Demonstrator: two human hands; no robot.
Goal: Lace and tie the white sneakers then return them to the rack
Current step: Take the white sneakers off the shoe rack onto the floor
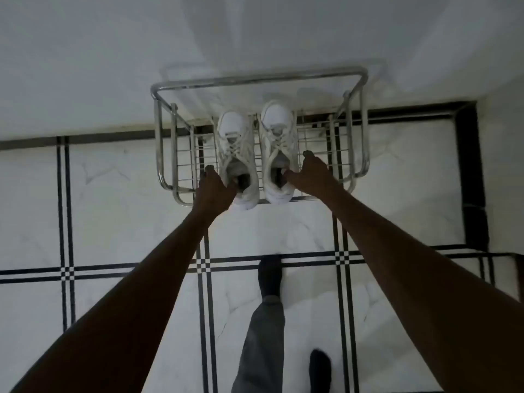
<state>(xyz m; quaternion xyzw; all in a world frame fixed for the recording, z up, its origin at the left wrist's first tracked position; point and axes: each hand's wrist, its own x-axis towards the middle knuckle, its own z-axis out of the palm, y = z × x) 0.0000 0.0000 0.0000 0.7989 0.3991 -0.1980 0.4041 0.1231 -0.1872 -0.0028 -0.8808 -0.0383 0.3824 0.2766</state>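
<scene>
Two white sneakers sit side by side on the top shelf of a chrome wire shoe rack point(164, 131), toes toward the wall. My left hand point(214, 188) grips the heel opening of the left sneaker point(235, 143), thumb inside the collar. My right hand point(310, 174) grips the collar of the right sneaker point(278, 131), fingers on its outer side. Crossed laces show on both shoes. The heels overhang the rack's front bar slightly.
The rack stands against a white wall point(255, 32) on a white marble floor point(113, 208) with black border lines. My feet in dark socks point(270, 276) and a grey trouser leg point(263, 344) are below the rack. A black skirting strip runs at the right.
</scene>
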